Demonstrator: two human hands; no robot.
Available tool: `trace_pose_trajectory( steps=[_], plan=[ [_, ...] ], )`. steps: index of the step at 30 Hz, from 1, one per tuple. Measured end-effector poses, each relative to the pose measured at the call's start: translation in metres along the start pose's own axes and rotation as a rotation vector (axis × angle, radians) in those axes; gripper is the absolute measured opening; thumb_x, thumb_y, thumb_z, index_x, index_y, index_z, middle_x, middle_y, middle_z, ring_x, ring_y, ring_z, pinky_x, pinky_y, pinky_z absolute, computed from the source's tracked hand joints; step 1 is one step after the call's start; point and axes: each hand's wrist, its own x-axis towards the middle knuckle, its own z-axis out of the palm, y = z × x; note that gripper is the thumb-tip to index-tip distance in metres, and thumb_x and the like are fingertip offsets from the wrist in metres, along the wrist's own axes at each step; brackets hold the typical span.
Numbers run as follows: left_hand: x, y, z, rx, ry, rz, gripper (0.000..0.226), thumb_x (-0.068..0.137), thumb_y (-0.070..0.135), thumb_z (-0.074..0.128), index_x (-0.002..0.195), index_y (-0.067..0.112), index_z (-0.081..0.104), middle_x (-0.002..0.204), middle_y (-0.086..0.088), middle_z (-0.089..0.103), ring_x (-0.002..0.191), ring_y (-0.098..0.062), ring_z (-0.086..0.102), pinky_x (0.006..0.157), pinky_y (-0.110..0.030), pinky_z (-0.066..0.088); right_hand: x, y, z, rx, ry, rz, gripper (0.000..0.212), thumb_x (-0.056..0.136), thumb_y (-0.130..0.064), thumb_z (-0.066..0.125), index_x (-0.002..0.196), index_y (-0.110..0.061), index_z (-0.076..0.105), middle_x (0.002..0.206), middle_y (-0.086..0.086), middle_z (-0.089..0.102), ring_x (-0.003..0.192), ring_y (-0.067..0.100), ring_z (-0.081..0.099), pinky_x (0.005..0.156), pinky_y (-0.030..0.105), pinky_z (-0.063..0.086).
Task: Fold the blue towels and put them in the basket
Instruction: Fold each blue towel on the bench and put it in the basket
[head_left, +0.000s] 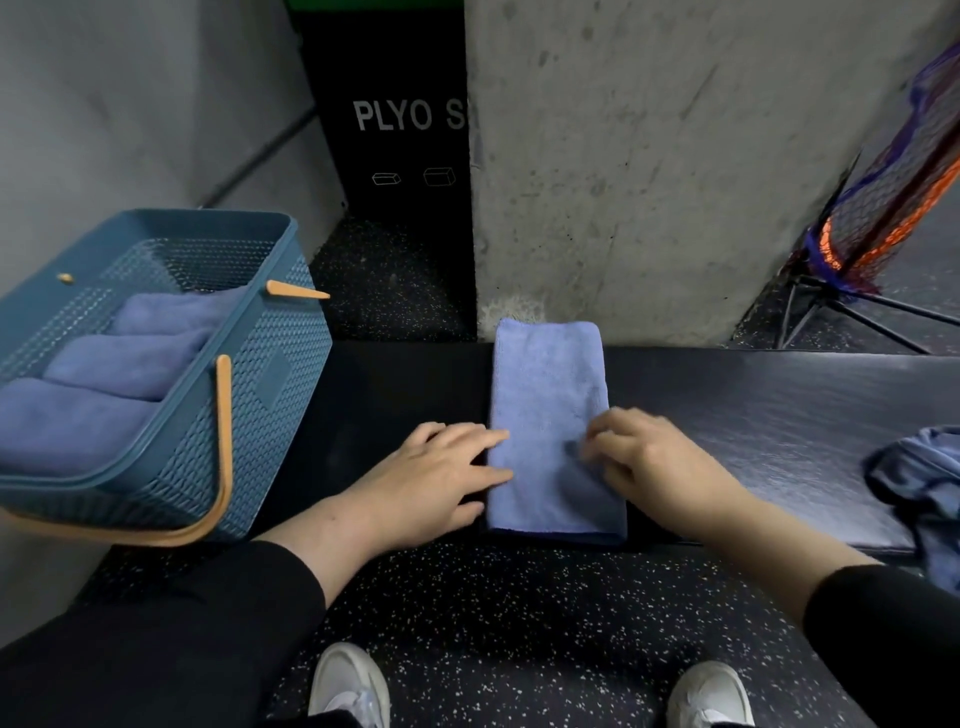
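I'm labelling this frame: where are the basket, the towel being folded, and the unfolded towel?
basket (270, 415): head view, woven side wall.
folded towel (550, 374): head view, upper middle.
crumpled towel (919, 467): head view, bunched cloth at right edge.

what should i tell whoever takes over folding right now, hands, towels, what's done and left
Left hand: open, fingertips flat on the left edge of the folded towel.
Right hand: fingers bent on the towel's right side, a bit blurred; grip unclear.
That towel lies as a long strip on the dark bench.
Done: three folded towels sit in the basket at the left.
Left: finish this towel, basket it, then fold the crumpled towel at the right end.
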Motion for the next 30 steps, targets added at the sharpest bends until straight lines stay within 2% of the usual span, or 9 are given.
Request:
trace_pose_trajectory(
  steps=[3,5,8,11,15,18,22,26,30],
  plan=[
    [-0.008,0.003,0.002,-0.017,-0.057,0.003,0.056,0.099,0.045,0.048,0.153,0.039,0.033,0.164,0.01,0.016,0.152,-0.009,0.004,0.125,-0.039,0.001,-0.022,0.003,0.004,0.039,-0.128,-0.111,0.041,0.079,-0.014,0.057,0.114,-0.031,0.068,0.134,-0.009,0.058,0.123,0.015,0.056,0.097,0.034,0.046],
    [-0.011,0.004,0.001,-0.03,-0.075,0.033,0.06,0.097,0.051,0.048,0.153,0.04,0.031,0.164,0.012,0.014,0.152,-0.007,-0.001,0.123,-0.035,-0.005,-0.033,0.008,0.004,0.069,-0.213,-0.097,0.051,0.081,-0.02,0.054,0.13,-0.035,0.061,0.152,-0.012,0.044,0.145,0.007,0.033,0.112,0.037,0.033],
    [-0.013,0.008,0.003,0.011,-0.082,0.064,0.066,0.093,0.066,0.045,0.152,0.041,0.032,0.164,0.011,0.015,0.153,-0.008,-0.006,0.124,-0.044,-0.004,-0.041,0.012,-0.002,0.058,-0.342,-0.082,0.057,0.088,-0.042,0.058,0.143,-0.04,0.047,0.162,-0.019,0.018,0.151,0.0,0.003,0.121,0.035,0.011],
    [-0.014,0.015,0.005,-0.001,-0.073,0.045,0.078,0.088,0.078,0.042,0.153,0.036,0.034,0.163,0.009,0.02,0.153,-0.007,-0.002,0.125,-0.046,-0.003,-0.043,0.007,-0.001,0.022,-0.299,-0.085,0.052,0.088,-0.057,0.048,0.138,-0.042,0.052,0.161,-0.017,0.025,0.151,0.002,0.012,0.12,0.037,0.017],
    [-0.013,0.025,0.004,-0.043,0.007,0.024,0.079,0.087,0.08,0.04,0.15,0.033,0.038,0.153,0.013,0.033,0.148,-0.004,0.017,0.125,-0.039,0.0,-0.038,-0.006,0.001,0.136,-0.104,0.027,0.029,0.1,-0.037,0.051,0.126,-0.033,0.063,0.142,-0.022,0.05,0.135,-0.008,0.038,0.116,0.033,0.031],
    [-0.009,0.031,0.002,-0.154,0.064,-0.037,0.078,0.085,0.08,0.043,0.147,0.032,0.042,0.143,0.019,0.039,0.14,0.002,0.026,0.123,-0.032,0.004,-0.031,-0.014,-0.013,0.282,-0.089,0.197,0.02,0.101,-0.038,0.048,0.103,-0.025,0.063,0.103,-0.012,0.071,0.095,0.003,0.061,0.095,0.015,0.038],
    [0.0,0.029,0.005,-0.317,0.155,-0.122,0.04,0.093,0.051,0.054,0.117,0.022,0.067,0.128,0.012,0.06,0.129,-0.003,0.044,0.117,-0.034,0.023,-0.031,-0.02,-0.029,0.376,-0.1,0.315,0.024,0.101,-0.04,0.048,0.085,-0.022,0.051,0.073,-0.003,0.06,0.072,0.009,0.053,0.063,0.022,0.04],
    [-0.001,0.03,-0.008,-0.648,0.166,-0.289,0.028,0.091,0.05,0.056,0.089,0.024,0.065,0.084,0.006,0.067,0.085,-0.004,0.058,0.081,-0.036,0.05,-0.032,-0.026,-0.039,0.509,-0.105,0.361,0.023,0.101,-0.039,0.05,0.087,-0.022,0.054,0.064,-0.008,0.055,0.057,0.003,0.043,0.056,0.022,0.036],
    [0.0,0.029,-0.018,-1.04,0.166,-0.316,0.023,0.088,0.037,0.067,0.106,0.025,0.074,0.104,0.008,0.076,0.103,-0.011,0.07,0.092,-0.032,0.053,-0.028,-0.036,-0.053,0.729,-0.038,0.396,0.023,0.101,-0.029,0.054,0.079,-0.022,0.058,0.057,-0.019,0.057,0.053,-0.004,0.048,0.053,0.013,0.036]
  ],
)
